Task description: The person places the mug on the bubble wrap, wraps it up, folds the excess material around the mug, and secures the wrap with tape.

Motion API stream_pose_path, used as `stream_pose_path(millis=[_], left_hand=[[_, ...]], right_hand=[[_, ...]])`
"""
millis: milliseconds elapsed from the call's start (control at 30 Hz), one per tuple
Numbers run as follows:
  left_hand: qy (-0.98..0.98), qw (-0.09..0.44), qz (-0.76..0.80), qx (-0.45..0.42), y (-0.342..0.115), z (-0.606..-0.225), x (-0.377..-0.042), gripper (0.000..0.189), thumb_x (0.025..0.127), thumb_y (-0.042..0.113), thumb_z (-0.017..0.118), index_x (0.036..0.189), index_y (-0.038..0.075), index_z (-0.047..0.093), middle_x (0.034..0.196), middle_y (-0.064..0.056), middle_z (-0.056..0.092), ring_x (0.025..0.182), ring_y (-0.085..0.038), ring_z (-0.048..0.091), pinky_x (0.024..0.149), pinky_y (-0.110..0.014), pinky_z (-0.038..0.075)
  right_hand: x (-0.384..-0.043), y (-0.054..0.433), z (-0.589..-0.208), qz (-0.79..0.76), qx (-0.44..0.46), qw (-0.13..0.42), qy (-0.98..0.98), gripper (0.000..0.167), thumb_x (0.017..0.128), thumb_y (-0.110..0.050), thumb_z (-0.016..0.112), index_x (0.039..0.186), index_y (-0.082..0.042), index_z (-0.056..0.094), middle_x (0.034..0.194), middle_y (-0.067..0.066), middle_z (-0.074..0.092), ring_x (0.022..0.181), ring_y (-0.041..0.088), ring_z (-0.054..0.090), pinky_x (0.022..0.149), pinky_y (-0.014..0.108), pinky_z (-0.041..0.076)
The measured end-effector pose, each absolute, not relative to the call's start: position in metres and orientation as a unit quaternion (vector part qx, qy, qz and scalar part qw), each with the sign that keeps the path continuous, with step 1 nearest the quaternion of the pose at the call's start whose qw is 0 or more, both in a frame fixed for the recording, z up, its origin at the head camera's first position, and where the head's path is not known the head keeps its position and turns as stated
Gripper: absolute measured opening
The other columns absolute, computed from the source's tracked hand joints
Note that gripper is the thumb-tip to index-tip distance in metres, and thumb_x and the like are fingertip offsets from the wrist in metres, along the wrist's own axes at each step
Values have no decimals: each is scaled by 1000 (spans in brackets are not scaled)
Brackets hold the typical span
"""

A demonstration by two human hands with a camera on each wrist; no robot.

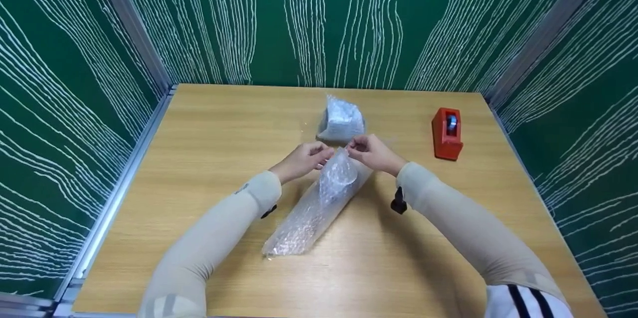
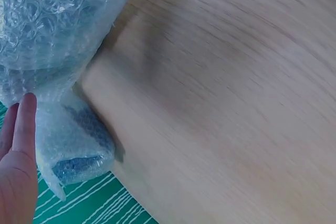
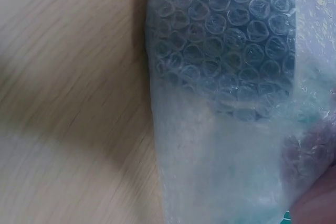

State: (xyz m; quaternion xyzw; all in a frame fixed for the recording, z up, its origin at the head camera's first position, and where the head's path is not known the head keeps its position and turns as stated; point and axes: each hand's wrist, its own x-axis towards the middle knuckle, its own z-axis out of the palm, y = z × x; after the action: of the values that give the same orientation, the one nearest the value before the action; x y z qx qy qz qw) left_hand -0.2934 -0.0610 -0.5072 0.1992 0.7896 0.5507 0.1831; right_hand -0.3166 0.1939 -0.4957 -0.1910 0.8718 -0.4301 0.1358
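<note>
A long sheet of clear bubble wrap (image 1: 309, 213) lies diagonally on the table, with one end folded up and over itself. At its upper corner my right hand (image 1: 374, 153) pinches the edge between thumb and fingers. My left hand (image 1: 304, 161) is at the left side of that fold, its fingertips right at the wrap. The left wrist view shows extended fingers (image 2: 25, 124) against the plastic. Through the bubbles (image 3: 231, 40) in the right wrist view a darker bluish area shows. Just beyond both hands stands a bundle wrapped in bubble wrap (image 1: 343, 121).
A red tape dispenser (image 1: 447, 133) with a roll in it stands at the right rear of the wooden table (image 1: 209, 133). Green panels with white wavy lines (image 1: 271, 24) enclose the back and both sides, joined by metal corner posts.
</note>
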Motion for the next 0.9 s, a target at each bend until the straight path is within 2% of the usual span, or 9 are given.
stream_pose_path(millis=[167, 267, 367, 433, 500, 633, 733, 800, 900], left_hand=[[814, 173, 516, 200, -62, -504, -291, 45, 102, 42, 76, 129, 9, 62, 133, -11, 67, 127, -28, 66, 112, -43, 58], [825, 157, 506, 199, -60, -503, -290, 39, 99, 37, 79, 120, 10, 61, 124, -8, 67, 121, -25, 67, 106, -39, 59], [832, 133, 504, 191, -59, -505, -290, 23, 103, 28, 75, 101, 12, 58, 102, -1, 61, 100, -17, 64, 88, -29, 57], [832, 120, 509, 183, -58, -507, -291, 24, 104, 21, 71, 90, 14, 52, 89, 2, 54, 87, -14, 57, 76, -25, 50], [834, 113, 510, 175, -57, -509, -292, 28, 104, 17, 67, 85, 17, 48, 82, 4, 49, 78, -12, 50, 68, -24, 43], [839, 114, 507, 162, -58, -510, -294, 30, 103, 14, 64, 81, 19, 45, 77, 5, 45, 73, -12, 46, 65, -24, 39], [836, 123, 510, 159, -61, -511, -297, 29, 102, 14, 64, 81, 18, 44, 78, 5, 46, 74, -13, 46, 66, -25, 40], [828, 128, 522, 158, -62, -513, -298, 29, 101, 12, 64, 80, 18, 45, 78, 5, 47, 75, -13, 47, 67, -26, 41], [813, 125, 545, 163, -63, -518, -301, 29, 96, 4, 65, 79, 18, 46, 79, 6, 49, 76, -12, 50, 70, -24, 43]], right_hand=[[-321, 189, -500, -429, -202, 127, 871, 12, 106, -10, 65, 101, -2, 73, 92, 2, 69, 84, 13, 61, 76, 19, 50], [-321, 185, -503, -428, -224, 120, 868, 12, 105, -5, 65, 99, 2, 73, 90, 1, 69, 83, 11, 60, 77, 18, 50], [-321, 181, -503, -428, -223, 115, 868, 11, 104, -5, 66, 99, 2, 74, 90, 1, 69, 83, 11, 61, 77, 17, 51], [-320, 181, -502, -430, -216, 107, 870, 10, 104, -7, 68, 101, 0, 75, 93, 4, 72, 86, 13, 64, 79, 20, 53], [-317, 182, -500, -431, -214, 89, 872, 10, 104, -9, 70, 105, 0, 76, 99, 9, 75, 92, 19, 68, 85, 26, 56], [-311, 187, -496, -404, -249, 21, 880, 17, 101, -11, 76, 113, 1, 77, 113, 15, 77, 112, 34, 69, 105, 48, 56], [-303, 191, -494, -370, -276, -22, 887, 21, 99, -12, 79, 117, -2, 78, 121, 14, 77, 125, 38, 65, 115, 58, 50], [-298, 193, -493, -348, -287, -33, 892, 24, 99, -16, 81, 120, -6, 79, 126, 12, 77, 127, 36, 64, 115, 60, 51], [-287, 196, -493, -327, -298, -9, 897, 33, 99, -20, 81, 130, -9, 76, 135, 12, 74, 126, 37, 65, 109, 60, 55]])
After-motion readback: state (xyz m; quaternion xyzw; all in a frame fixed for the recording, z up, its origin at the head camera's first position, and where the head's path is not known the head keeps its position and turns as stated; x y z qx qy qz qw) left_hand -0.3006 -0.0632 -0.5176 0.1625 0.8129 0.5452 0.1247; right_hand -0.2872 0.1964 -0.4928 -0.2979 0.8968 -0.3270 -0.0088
